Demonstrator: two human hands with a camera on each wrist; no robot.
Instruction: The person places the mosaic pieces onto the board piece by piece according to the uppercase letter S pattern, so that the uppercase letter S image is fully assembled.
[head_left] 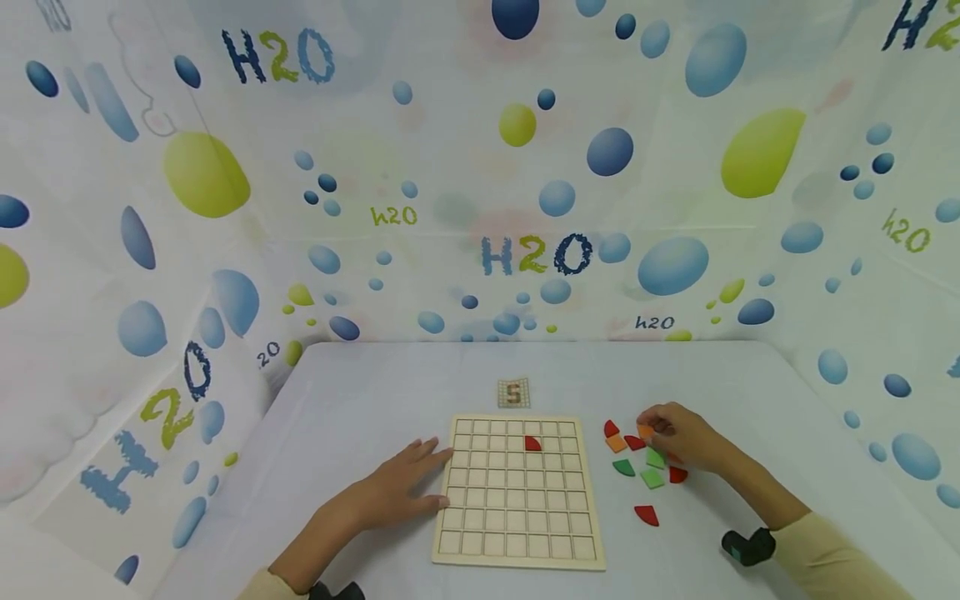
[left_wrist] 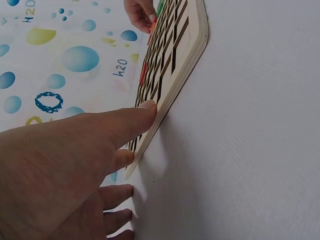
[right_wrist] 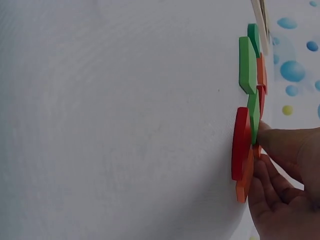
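Head view: the right hand pinches a small flat orange piece between thumb and fingers, amid loose coloured pieces on the white desk. Just nearer the wearer than this hand lies a light green square; to its left, a dark green quarter-circle. The left hand, fingers spread apart, touches a pale wooden grid board, which extends rightward from it and carries one red quarter-circle

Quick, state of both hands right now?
Left hand: open, touching the left edge of the wooden grid board.
Right hand: closed, pinching an orange tile at its fingertips.
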